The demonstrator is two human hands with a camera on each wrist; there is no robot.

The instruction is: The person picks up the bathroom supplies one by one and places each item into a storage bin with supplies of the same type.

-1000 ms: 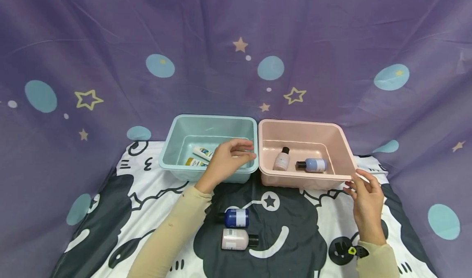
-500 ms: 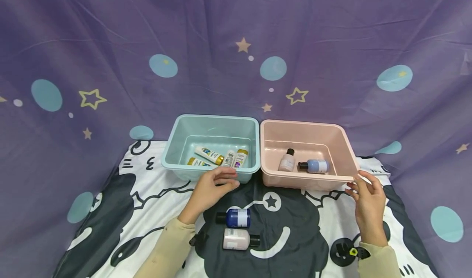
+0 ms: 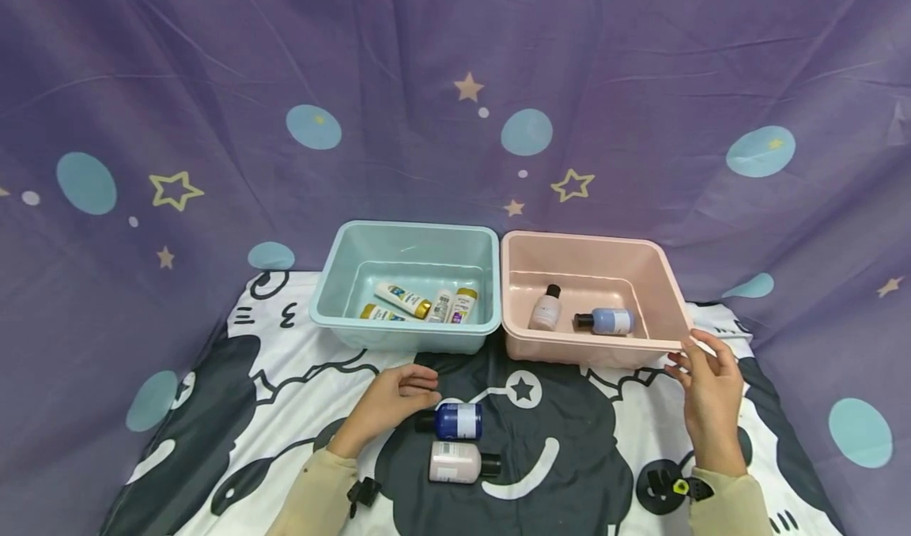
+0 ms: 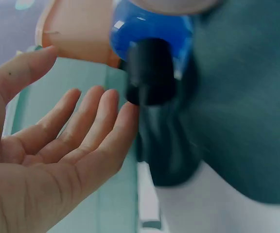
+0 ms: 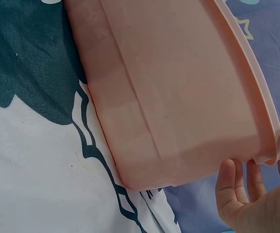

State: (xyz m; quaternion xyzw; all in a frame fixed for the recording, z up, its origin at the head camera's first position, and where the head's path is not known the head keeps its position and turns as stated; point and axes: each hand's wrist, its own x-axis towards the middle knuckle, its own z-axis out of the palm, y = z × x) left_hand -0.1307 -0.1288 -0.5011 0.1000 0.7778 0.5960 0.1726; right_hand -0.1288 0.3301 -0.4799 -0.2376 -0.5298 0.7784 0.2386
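My left hand (image 3: 391,403) hovers with relaxed fingers beside the cap of a dark blue bottle (image 3: 463,421), holding nothing. In the left wrist view, the fingertips (image 4: 108,99) reach close to that bottle's black cap (image 4: 150,70); whether they touch is unclear. A pale pink bottle (image 3: 455,462) lies just nearer on the cloth, its cap pointing right. With thumb and finger, my right hand (image 3: 714,402) pinches the front right corner of the pink bin (image 3: 591,349). Inside that bin are another pale pink bottle (image 3: 546,312) and a light blue bottle (image 3: 612,321).
Left of the pink bin stands a mint green bin (image 3: 409,338) holding several small white tubes (image 3: 406,299) with gold caps. Both bins are near a purple curtain (image 3: 398,85) at the back. A patterned black and white cloth (image 3: 569,417) covers the surface.
My left hand has come out from over the mint bin, back toward me and down to the dark blue bottle, uncovering the tubes. The right hand stays at the pink bin's corner.
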